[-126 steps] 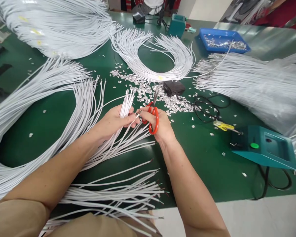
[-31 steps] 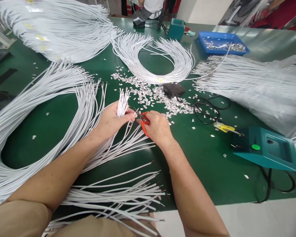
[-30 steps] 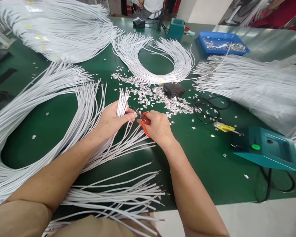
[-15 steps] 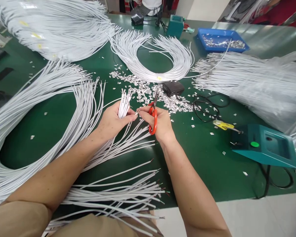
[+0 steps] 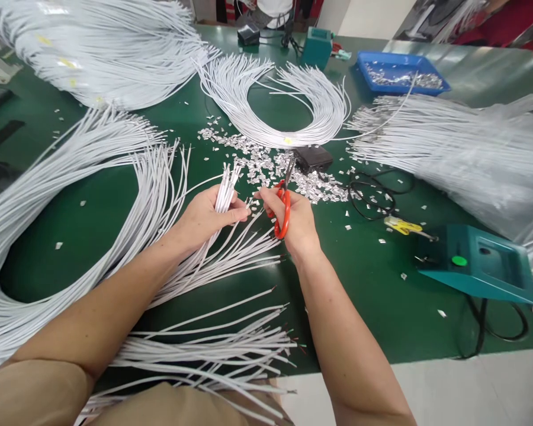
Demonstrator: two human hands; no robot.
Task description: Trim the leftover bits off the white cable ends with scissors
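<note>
My left hand [image 5: 206,216] is closed around a small bunch of white cables [image 5: 226,188], whose cut ends point up and away from me. Between its thumb and forefinger sits the tip of one cable, too small to make out well. A pair of scissors [image 5: 283,222] with orange-red handles hangs in my right hand [image 5: 296,222], blades pointing away. The right thumb and forefinger are brought together just right of the left fingertips, with a gap between the hands. More loose cable ends [image 5: 249,248] fan out beneath both hands on the green table [image 5: 359,307].
Small silvery scraps [image 5: 266,160] are scattered beyond my hands, by a black box [image 5: 313,158]. White cable coils [image 5: 288,133] lie left and behind. A teal device [image 5: 475,260] with a yellow clip [image 5: 402,225] stands at right. At the back is a blue tray [image 5: 404,59].
My right hand, with the scissors, has moved slightly right, away from the left fingertips, opening a gap. My left hand has shifted barely, still holding the cables.
</note>
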